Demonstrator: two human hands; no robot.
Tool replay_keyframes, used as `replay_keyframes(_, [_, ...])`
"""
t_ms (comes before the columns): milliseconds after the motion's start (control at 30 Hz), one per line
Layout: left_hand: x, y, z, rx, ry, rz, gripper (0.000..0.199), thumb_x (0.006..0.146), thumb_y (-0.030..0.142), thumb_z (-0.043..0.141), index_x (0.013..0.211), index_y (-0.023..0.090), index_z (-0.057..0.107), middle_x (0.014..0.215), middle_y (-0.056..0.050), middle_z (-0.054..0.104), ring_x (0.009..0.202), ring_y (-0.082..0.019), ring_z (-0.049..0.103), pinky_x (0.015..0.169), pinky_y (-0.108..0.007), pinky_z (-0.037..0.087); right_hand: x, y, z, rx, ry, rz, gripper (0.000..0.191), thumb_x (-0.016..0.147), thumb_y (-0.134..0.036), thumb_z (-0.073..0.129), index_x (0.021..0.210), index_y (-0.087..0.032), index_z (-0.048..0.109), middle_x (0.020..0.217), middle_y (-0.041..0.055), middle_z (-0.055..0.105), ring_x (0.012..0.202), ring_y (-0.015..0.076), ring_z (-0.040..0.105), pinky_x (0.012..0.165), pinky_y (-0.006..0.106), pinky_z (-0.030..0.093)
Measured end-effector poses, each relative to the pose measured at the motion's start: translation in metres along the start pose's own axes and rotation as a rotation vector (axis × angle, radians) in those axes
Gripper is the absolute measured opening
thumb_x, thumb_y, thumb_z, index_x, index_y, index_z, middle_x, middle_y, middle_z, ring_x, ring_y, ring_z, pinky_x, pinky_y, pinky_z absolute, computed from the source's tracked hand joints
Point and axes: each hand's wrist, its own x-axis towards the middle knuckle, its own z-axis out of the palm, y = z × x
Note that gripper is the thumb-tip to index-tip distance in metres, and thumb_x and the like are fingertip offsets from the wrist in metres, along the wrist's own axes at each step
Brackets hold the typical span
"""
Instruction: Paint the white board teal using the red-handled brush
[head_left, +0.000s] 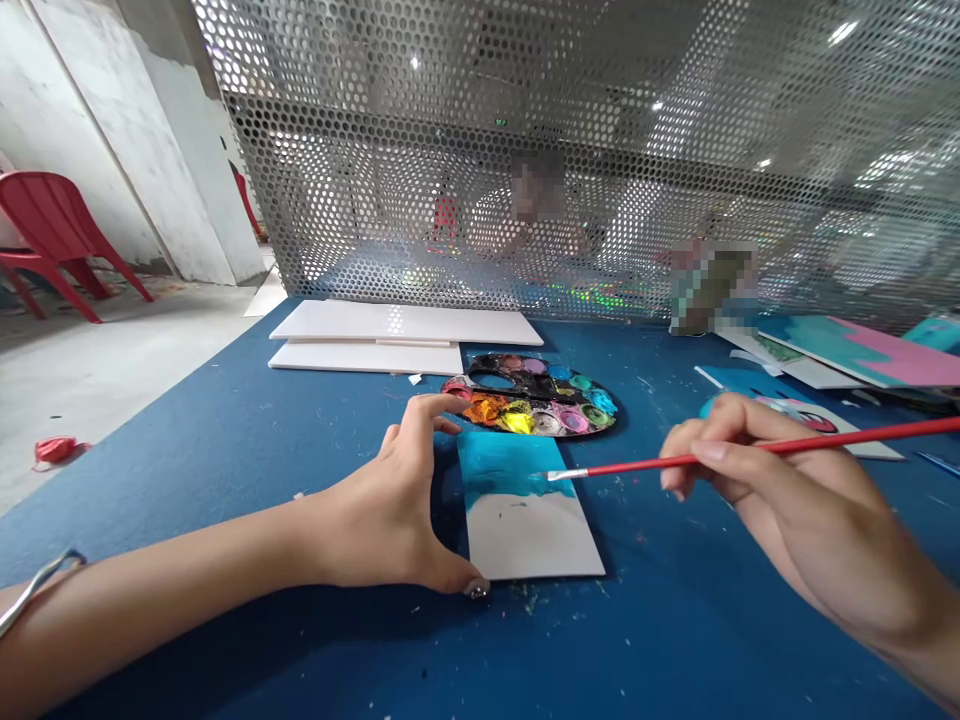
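A small white painting board (534, 540) lies flat on the blue table, its upper part covered in turquoise paint with an uneven lower border. My left hand (390, 505) spans the board's left side, thumb at the near corner and fingers curled at the far corner, holding it. Between the thumb and fingers of my right hand (787, 480) is a thin red paintbrush (645, 464), held nearly level. Its pale bristle tip rests on or just over the turquoise area; contact is hard to tell. Just beyond the board sits a paint palette (545, 395) with several colours in its wells.
White boards (405, 324) are stacked at the back left of the blue table (360, 640). Painted boards (877, 350) lie at the right. A perforated metal screen (390, 200) stands along the far edge, with a person behind it. A red chair (56, 225) is on the floor at left.
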Motion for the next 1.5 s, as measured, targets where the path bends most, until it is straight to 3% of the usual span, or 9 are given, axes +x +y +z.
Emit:
replay_keyframes(200, [-0.001, 0.004, -0.001, 0.005, -0.002, -0.006, 0.112, 0.056, 0.041, 0.090, 0.142, 0.025, 0.020, 0.144, -0.021, 0.036, 0.141, -0.048, 0.038, 0.109, -0.070, 0.042, 0.002, -0.001, 0.010, 0.035, -0.111, 0.133, 0.030, 0.085, -0.055, 0.078, 0.076, -0.026, 0.075, 0.077, 0.0038, 0.075, 0.077, 0.0208, 0.070, 0.067, 0.030, 0.056])
replay_keyframes(433, [-0.003, 0.002, -0.001, 0.027, 0.006, 0.025, 0.108, 0.056, 0.040, 0.089, 0.140, 0.025, 0.023, 0.142, -0.019, 0.039, 0.141, -0.047, 0.040, 0.110, -0.069, 0.043, 0.013, -0.003, -0.005, 0.131, 0.005, 0.158, 0.035, 0.072, -0.050, 0.089, 0.056, -0.026, 0.068, 0.064, -0.0001, 0.063, 0.063, 0.0158, 0.060, 0.056, 0.024, 0.052])
replay_keyframes(633, [-0.004, -0.001, -0.003, 0.055, -0.002, 0.065, 0.110, 0.059, 0.042, 0.089, 0.142, 0.025, 0.019, 0.146, -0.021, 0.034, 0.141, -0.048, 0.040, 0.110, -0.071, 0.042, 0.013, -0.003, 0.009, 0.188, -0.088, 0.290, 0.032, 0.070, -0.051, 0.090, 0.065, -0.024, 0.075, 0.070, 0.0025, 0.069, 0.071, 0.0181, 0.067, 0.062, 0.026, 0.054])
replay_keyframes(867, [-0.005, 0.000, -0.002, 0.089, 0.000, 0.095, 0.108, 0.060, 0.038, 0.088, 0.142, 0.025, 0.021, 0.149, -0.021, 0.033, 0.138, -0.047, 0.043, 0.109, -0.070, 0.045, 0.017, 0.000, -0.018, 0.151, 0.043, 0.183, 0.032, 0.070, -0.040, 0.087, 0.054, -0.024, 0.065, 0.063, 0.0006, 0.065, 0.060, 0.0144, 0.058, 0.054, 0.022, 0.049])
replay_keyframes(1067, [-0.006, -0.001, -0.002, 0.112, 0.015, 0.131, 0.106, 0.062, 0.038, 0.089, 0.142, 0.026, 0.021, 0.148, -0.020, 0.032, 0.136, -0.046, 0.044, 0.107, -0.068, 0.046, 0.017, -0.001, -0.013, 0.110, -0.086, 0.224, 0.035, 0.070, -0.049, 0.090, 0.059, -0.024, 0.067, 0.067, 0.0023, 0.067, 0.063, 0.0172, 0.060, 0.056, 0.026, 0.050])
replay_keyframes(1200, [-0.006, 0.000, -0.003, 0.123, 0.018, 0.131, 0.104, 0.060, 0.037, 0.089, 0.139, 0.026, 0.023, 0.145, -0.020, 0.034, 0.131, -0.046, 0.048, 0.104, -0.067, 0.047, 0.019, 0.001, -0.021, 0.142, -0.012, 0.208, 0.041, 0.065, -0.049, 0.094, 0.057, -0.024, 0.062, 0.067, 0.0000, 0.065, 0.061, 0.0160, 0.057, 0.054, 0.025, 0.049])
replay_keyframes(1400, [-0.005, -0.002, -0.003, 0.147, 0.031, 0.173, 0.103, 0.062, 0.037, 0.088, 0.140, 0.028, 0.021, 0.144, -0.018, 0.032, 0.130, -0.044, 0.047, 0.102, -0.065, 0.048, 0.014, -0.004, -0.016, 0.107, -0.108, 0.237, 0.028, 0.082, -0.042, 0.082, 0.064, -0.024, 0.069, 0.072, 0.0032, 0.066, 0.070, 0.0196, 0.061, 0.060, 0.031, 0.050])
replay_keyframes(1500, [-0.005, -0.004, -0.003, 0.159, 0.039, 0.184, 0.105, 0.061, 0.039, 0.090, 0.140, 0.027, 0.021, 0.143, -0.018, 0.033, 0.126, -0.044, 0.049, 0.100, -0.065, 0.049, 0.016, -0.003, -0.019, 0.102, -0.036, 0.199, 0.030, 0.080, -0.035, 0.081, 0.059, -0.025, 0.062, 0.067, 0.0026, 0.064, 0.063, 0.0184, 0.057, 0.056, 0.031, 0.046])
